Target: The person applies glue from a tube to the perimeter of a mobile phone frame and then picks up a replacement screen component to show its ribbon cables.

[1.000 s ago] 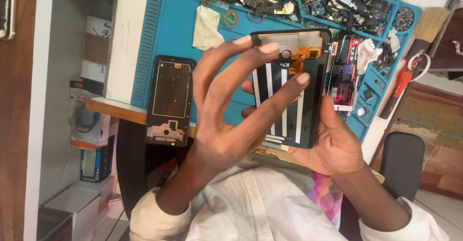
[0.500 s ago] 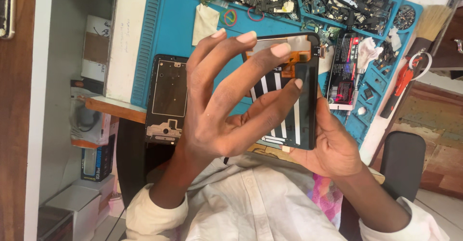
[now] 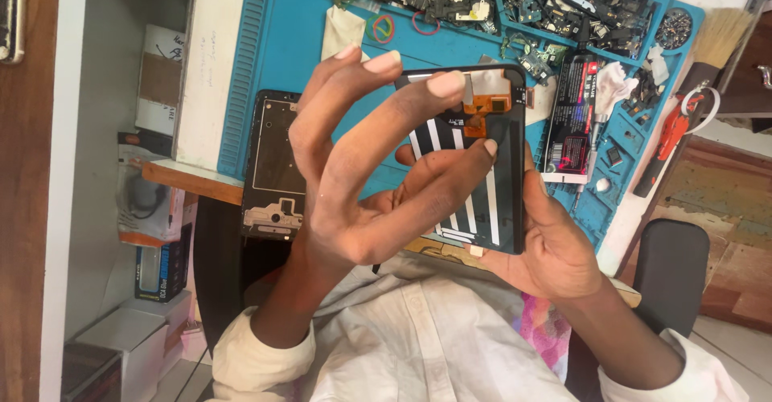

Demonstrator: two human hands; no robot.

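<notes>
I hold a phone screen up in front of me, back side toward me, showing black and white stripes and an orange flex cable near its far end. My right hand cradles it from below and along its right edge, fingers wrapped behind it. My left hand is spread wide in front of the screen, with the fingertips resting on its far part and the thumb pressing near its middle; it touches rather than grips. Beneath the screen lies a blue mat on the table. On the mat, to the left of my hands, a black phone frame lies flat, well apart from the screen. At the far edge of the mat sits a heap of small parts, and to the right a red-handled tool and a brush.
</notes>
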